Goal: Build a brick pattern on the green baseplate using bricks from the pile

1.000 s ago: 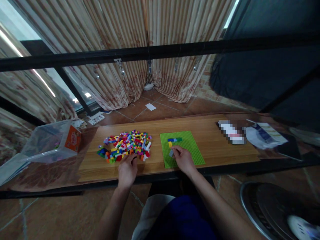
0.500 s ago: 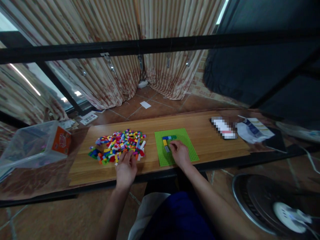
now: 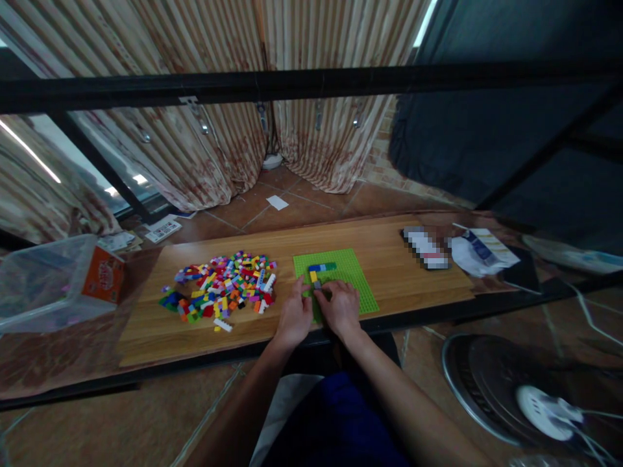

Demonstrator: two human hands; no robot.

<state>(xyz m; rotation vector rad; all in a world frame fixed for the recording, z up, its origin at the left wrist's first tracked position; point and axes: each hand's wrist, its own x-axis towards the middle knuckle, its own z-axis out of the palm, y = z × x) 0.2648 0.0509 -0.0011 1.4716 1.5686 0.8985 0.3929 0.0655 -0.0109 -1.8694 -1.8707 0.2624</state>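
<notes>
A green studded baseplate (image 3: 357, 275) lies on the board in front of me. On it, blue, light-blue and green toy bricks (image 3: 322, 267) form a short row. A yellow brick (image 3: 313, 276) and a grey brick (image 3: 317, 285) run from its left end towards me. My right hand (image 3: 341, 306) is closed in a pinch at the near end of this line; what its fingertips hold is hidden. My left hand (image 3: 294, 311) rests at the baseplate's left edge, fingers stretched forward and thumb apart. To its left spreads a pile of mixed loose bricks (image 3: 231, 282).
A clear plastic box (image 3: 48, 285) with an orange label stands at the far left. On the wooden board (image 3: 389, 285), a blurred-out phone-like object (image 3: 424, 248) lies right of the baseplate. White packaging (image 3: 481, 253) is farther right. A dark metal bar (image 3: 311, 84) crosses beyond the table.
My left hand has moved right from the brick pile to the baseplate's edge. My right hand has come slightly nearer to me, beside it. A white brick now shows at the pile's near edge.
</notes>
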